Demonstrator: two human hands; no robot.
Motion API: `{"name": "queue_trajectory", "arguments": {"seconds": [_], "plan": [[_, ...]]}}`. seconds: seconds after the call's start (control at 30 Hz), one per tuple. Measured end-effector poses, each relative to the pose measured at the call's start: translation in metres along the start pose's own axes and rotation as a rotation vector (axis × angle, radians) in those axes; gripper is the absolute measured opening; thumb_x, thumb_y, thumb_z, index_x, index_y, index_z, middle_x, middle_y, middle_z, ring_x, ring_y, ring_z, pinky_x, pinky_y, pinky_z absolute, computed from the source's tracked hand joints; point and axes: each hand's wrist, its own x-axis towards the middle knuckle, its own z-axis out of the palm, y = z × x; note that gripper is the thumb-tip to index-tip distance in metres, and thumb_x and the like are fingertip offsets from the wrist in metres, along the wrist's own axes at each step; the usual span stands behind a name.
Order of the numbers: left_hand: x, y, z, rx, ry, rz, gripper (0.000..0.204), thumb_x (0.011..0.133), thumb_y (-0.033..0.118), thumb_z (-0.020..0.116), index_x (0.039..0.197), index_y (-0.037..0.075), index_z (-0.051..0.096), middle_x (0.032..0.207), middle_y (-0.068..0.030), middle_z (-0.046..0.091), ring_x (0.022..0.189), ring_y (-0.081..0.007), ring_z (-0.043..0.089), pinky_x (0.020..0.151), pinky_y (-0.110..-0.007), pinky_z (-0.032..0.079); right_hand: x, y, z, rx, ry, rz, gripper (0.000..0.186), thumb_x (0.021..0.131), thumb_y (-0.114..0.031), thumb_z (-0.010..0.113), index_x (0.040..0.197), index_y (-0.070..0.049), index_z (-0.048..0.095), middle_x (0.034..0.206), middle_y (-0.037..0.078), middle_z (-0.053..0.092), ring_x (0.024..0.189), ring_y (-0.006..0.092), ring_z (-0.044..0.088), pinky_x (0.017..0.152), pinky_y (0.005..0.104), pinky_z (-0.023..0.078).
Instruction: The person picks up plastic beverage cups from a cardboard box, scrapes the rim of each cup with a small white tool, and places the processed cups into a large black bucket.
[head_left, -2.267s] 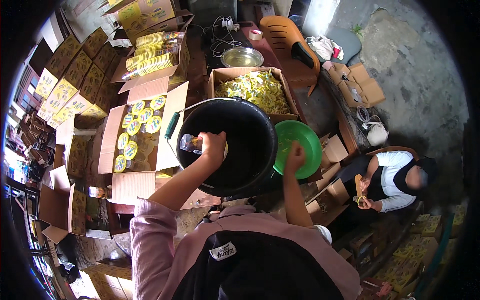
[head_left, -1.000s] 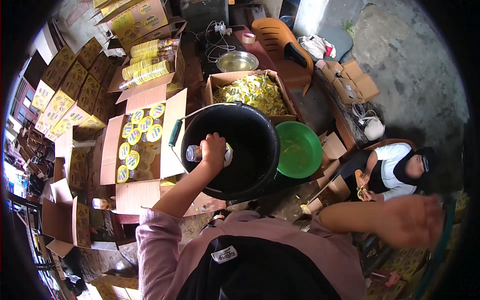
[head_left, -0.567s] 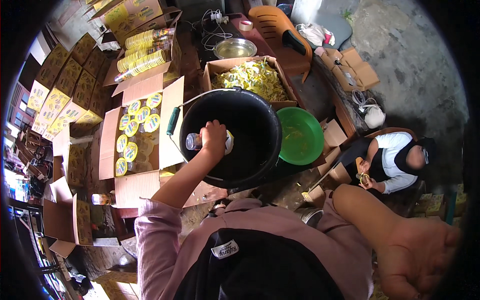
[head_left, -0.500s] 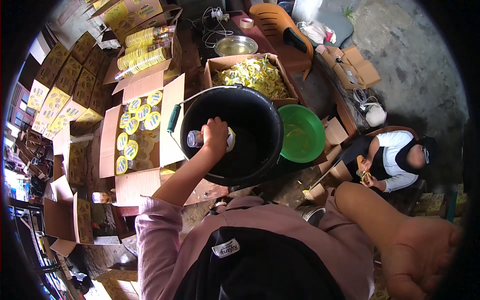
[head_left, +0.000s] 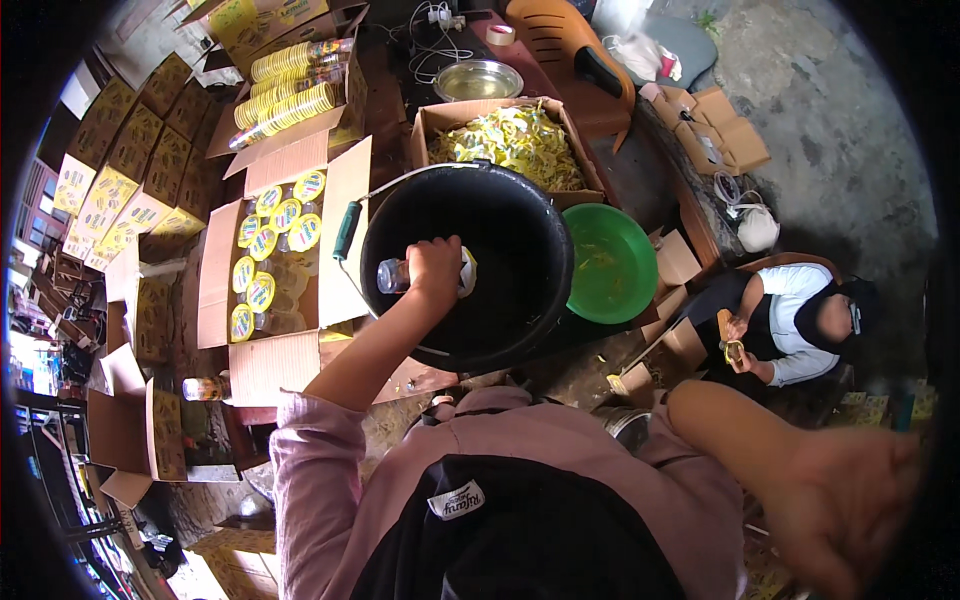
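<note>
My left hand (head_left: pixel 430 270) grips a clear plastic cup (head_left: pixel 393 275) with a printed label and a pale lid, held sideways inside the black bucket (head_left: pixel 505 290). The bucket has a wire handle with a green grip (head_left: pixel 346 231). My right hand (head_left: pixel 840 505) is at the far lower right, palm showing, fingers loosely spread and slightly blurred, holding nothing. A green basin (head_left: pixel 610 285) is beside the bucket. An open carton (head_left: pixel 217 290) left of the bucket holds several cups with yellow lids (head_left: pixel 285 213).
Behind are a box of yellow scraps (head_left: pixel 495 140), a metal bowl (head_left: pixel 478 75) and stacked cups (head_left: pixel 290 105). Cartons (head_left: pixel 125 150) are piled at left. An orange chair (head_left: pixel 560 50) is at the back. Another person (head_left: pixel 800 300) sits at right, holding small things.
Since 2.3 s ago my right hand has moved from over the green basin out to the lower right and opened. My left hand still holds the cup in the bucket.
</note>
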Motion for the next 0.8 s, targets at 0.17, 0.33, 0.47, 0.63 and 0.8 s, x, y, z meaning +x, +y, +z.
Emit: {"name": "queue_trajectory", "arguments": {"seconds": [0.17, 0.33, 0.47, 0.63, 0.8], "plan": [[-0.011, -0.005, -0.005, 0.023, 0.078, 0.023, 0.062, 0.056, 0.024, 0.074, 0.105, 0.007, 0.04, 0.096, -0.0107, 0.054, 0.091, -0.0253, 0.055, 0.073, -0.038, 0.046, -0.146, 0.049, 0.046, -0.336, 0.15, 0.51, 0.022, 0.087, -0.021, 0.044, 0.094, -0.002, 0.053, 0.087, 0.008, 0.057, 0.076, 0.0165, 0.054, 0.073, 0.0295, 0.042], [0.003, -0.012, 0.002, -0.007, 0.052, 0.032, 0.057, 0.059, 0.021, 0.071, 0.105, 0.004, 0.041, 0.091, -0.0138, 0.057, 0.084, -0.0294, 0.059, 0.071, -0.04, 0.048, -0.33, 0.072, 0.089, -0.207, -0.377, 1.233, 0.023, 0.079, -0.016, 0.06, 0.096, 0.0, 0.061, 0.089, 0.012, 0.062, 0.076, 0.0197, 0.059, 0.066, 0.0297, 0.047], [0.005, -0.016, -0.025, 0.036, -0.195, 0.116, 0.055, 0.059, 0.024, 0.072, 0.101, 0.003, 0.043, 0.09, -0.015, 0.061, 0.085, -0.0286, 0.061, 0.07, -0.037, 0.049, -0.386, 0.053, 0.115, -0.269, -0.646, 1.507, 0.026, 0.075, -0.023, 0.064, 0.094, -0.005, 0.063, 0.083, 0.014, 0.063, 0.07, 0.0218, 0.061, 0.064, 0.0311, 0.047], [0.005, -0.014, -0.046, -0.01, -0.207, 0.132, 0.068, 0.056, 0.031, 0.075, 0.107, 0.002, 0.041, 0.089, -0.0169, 0.061, 0.085, -0.0307, 0.061, 0.073, -0.04, 0.048, -0.381, 0.048, 0.146, -0.227, -0.852, 1.656, 0.031, 0.076, -0.03, 0.064, 0.096, -0.007, 0.063, 0.088, 0.008, 0.064, 0.083, 0.0253, 0.06, 0.072, 0.0368, 0.046], [0.004, -0.017, -0.05, -0.225, -0.12, 0.043, 0.072, 0.056, 0.035, 0.075, 0.109, 0.003, 0.038, 0.091, -0.0181, 0.06, 0.087, -0.034, 0.06, 0.074, -0.041, 0.048, -0.381, 0.052, 0.161, -0.273, -0.978, 1.618, 0.03, 0.074, -0.029, 0.065, 0.095, -0.008, 0.063, 0.089, 0.006, 0.065, 0.082, 0.0244, 0.061, 0.072, 0.0366, 0.047]]}}
